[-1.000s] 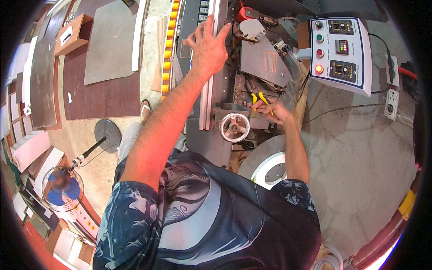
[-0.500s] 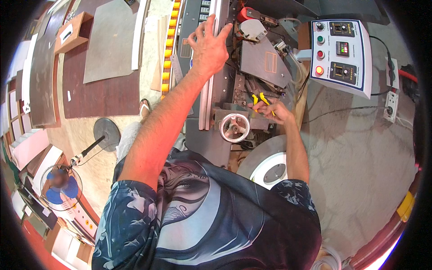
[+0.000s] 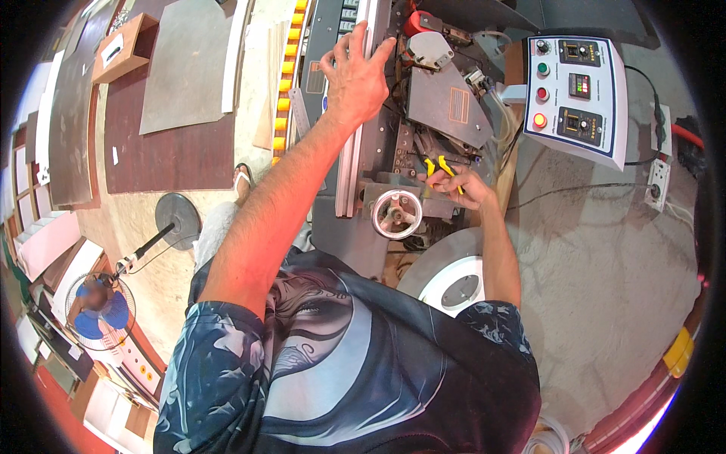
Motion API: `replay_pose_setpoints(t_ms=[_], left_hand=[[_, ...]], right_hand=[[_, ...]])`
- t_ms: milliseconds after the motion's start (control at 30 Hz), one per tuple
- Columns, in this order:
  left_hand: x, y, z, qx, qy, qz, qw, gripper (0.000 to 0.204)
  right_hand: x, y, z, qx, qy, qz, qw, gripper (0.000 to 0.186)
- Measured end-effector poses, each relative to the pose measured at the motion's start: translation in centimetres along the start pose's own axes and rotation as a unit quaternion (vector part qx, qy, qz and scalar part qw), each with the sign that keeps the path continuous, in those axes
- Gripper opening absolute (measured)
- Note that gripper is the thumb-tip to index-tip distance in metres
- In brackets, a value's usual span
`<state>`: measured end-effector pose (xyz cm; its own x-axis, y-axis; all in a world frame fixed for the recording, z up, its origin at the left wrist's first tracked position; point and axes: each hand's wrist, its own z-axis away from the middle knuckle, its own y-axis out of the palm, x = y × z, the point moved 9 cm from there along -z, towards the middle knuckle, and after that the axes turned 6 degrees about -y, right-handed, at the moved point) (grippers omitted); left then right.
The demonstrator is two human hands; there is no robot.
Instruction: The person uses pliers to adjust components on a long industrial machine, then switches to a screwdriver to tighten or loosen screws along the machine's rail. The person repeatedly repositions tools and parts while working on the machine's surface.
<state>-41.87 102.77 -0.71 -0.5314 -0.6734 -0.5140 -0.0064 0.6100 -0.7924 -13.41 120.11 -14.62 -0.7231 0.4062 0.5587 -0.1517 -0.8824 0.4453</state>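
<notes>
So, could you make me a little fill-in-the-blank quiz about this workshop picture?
1. The pliers in the right hand have bright ____ handles.
2. Compared with the right hand, the left hand is ____ from the silvery handwheel.
3. The blades of the fan are ____.
4. The control box with the buttons is in the ____ half of the picture.

Missing words: yellow; farther; blue; right.

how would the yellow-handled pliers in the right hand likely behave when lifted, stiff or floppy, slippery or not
The yellow-handled pliers are probably stiff, though the spread handles suggest they could swing at a pivot. Those handles look coated, so they likely wouldn't slip easily from the right hand. The head is hard to make out, so weight is uncertain.
</notes>
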Motion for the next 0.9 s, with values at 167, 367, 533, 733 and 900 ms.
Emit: replay_pose_setpoints(t_ms=[167, 367, 533, 733, 900], left_hand=[[0.3, 0.2, 0.0, 0.001, -0.002, -0.016, 1.000, 0.056], [0.2, 0.2, 0.1, -0.010, 0.003, -0.014, 1.000, 0.054], [0.1, 0.3, 0.2, -0.008, 0.005, -0.028, 1.000, 0.051], [0.1, 0.3, 0.1, -0.014, 0.006, -0.024, 1.000, 0.051], [0.2, 0.4, 0.0, -0.007, -0.001, -0.020, 1.000, 0.051]], right_hand=[[0.3, 0.4, -0.2, -0.007, 0.007, -0.007, 1.000, 0.036], [-0.3, -0.2, -0.6, 0.007, 0.016, -0.039, 0.999, 0.036], [-0.2, 0.0, -0.8, -0.030, 0.001, -0.047, 0.998, 0.027], [-1.0, -0.7, -0.7, -0.080, -0.011, -0.081, 0.993, 0.030], [-1.2, -0.3, -0.9, -0.089, -0.011, -0.127, 0.988, 0.033]])
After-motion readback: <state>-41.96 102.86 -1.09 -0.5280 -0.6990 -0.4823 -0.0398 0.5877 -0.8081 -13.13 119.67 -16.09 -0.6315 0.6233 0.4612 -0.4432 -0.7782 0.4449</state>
